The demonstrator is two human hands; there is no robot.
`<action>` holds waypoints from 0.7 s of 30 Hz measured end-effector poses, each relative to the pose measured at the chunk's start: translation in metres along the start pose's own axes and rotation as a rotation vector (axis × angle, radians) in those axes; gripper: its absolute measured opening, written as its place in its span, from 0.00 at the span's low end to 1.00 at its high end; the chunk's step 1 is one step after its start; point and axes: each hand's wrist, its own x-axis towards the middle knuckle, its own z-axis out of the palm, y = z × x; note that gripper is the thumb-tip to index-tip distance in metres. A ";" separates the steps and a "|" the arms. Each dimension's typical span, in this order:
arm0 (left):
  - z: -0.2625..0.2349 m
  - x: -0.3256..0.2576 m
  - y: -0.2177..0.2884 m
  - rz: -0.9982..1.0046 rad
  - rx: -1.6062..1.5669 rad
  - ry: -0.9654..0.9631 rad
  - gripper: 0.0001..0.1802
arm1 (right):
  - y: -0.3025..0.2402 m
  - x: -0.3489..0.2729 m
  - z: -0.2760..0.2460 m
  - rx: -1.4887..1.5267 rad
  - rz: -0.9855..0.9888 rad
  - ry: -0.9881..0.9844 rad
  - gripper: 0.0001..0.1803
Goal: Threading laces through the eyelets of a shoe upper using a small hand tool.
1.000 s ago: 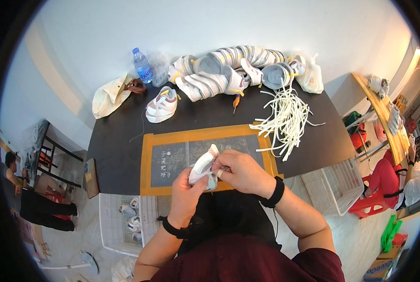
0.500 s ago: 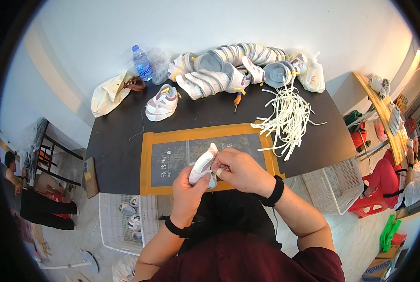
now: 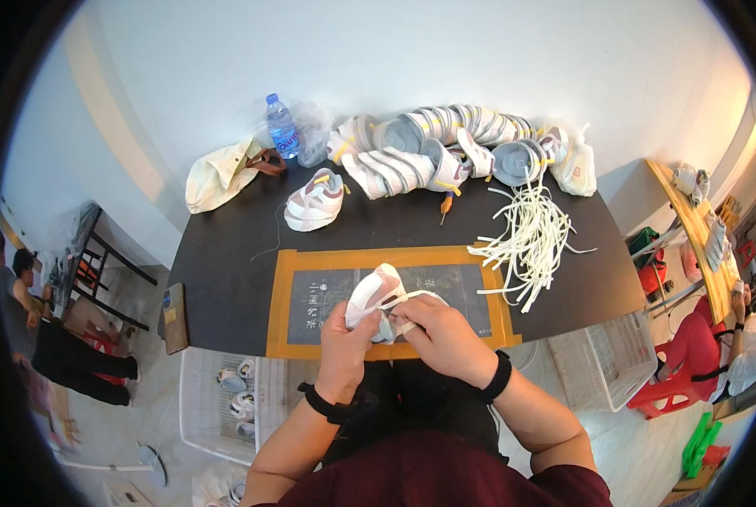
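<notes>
Above the near edge of the table, my left hand point(image 3: 344, 346) is closed round a small white and pinkish shoe upper point(image 3: 368, 296), its toe end pointing away from me. A cream shoelace point(image 3: 413, 295) runs out of the upper and loops over to my right hand point(image 3: 445, 340). That hand is closed against the upper's right side, with thumb and fingers pinched on the lace; the fingertips are partly hidden. Beneath both hands lies a dark panel point(image 3: 319, 283) bordered with orange tape.
Stacked shoe uppers point(image 3: 399, 173) line the back, with a single upper point(image 3: 314, 200) nearer. A bundle of cream laces point(image 3: 530, 241) lies right, an orange-handled tool point(image 3: 446, 205) between. A bottle point(image 3: 282, 127) and bag point(image 3: 217, 179) stand back left. Crates point(image 3: 193, 406) flank me; people sit both sides.
My right hand has turned and come lower beside the upper, and a loop of cream lace now shows between them. The whole view has shifted slightly, moving the table right and down.
</notes>
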 end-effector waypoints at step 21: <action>-0.013 0.002 -0.002 0.070 0.099 -0.062 0.11 | -0.009 0.005 0.007 -0.537 -0.056 0.011 0.14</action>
